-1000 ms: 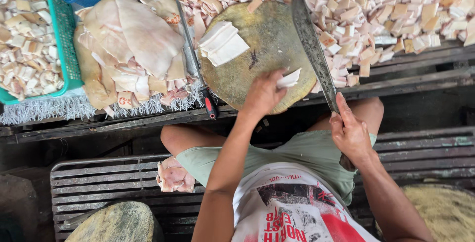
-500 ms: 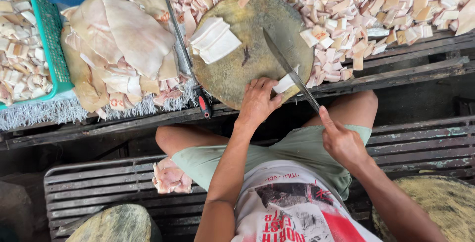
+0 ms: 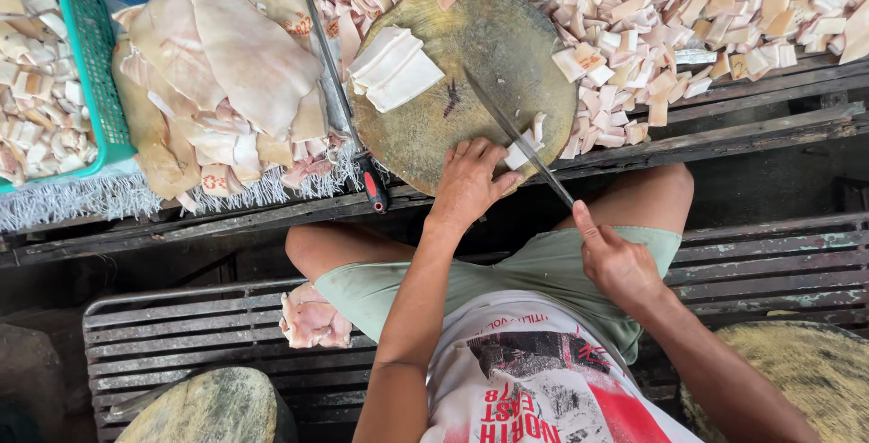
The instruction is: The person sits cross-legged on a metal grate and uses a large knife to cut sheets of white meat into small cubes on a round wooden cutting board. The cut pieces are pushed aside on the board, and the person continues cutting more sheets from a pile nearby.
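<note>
Two hands were seen at frame centre: a white strip (image 3: 523, 146) was pinned by the left hand (image 3: 469, 182) on the round chopping block (image 3: 434, 135), while the cleaver (image 3: 518, 136) was gripped by the right hand (image 3: 617, 262), blade laid across the strip

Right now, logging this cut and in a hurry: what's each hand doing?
Left hand: fingers down, pinning a white strip on the round chopping block.
Right hand: closed on the cleaver handle.
</note>
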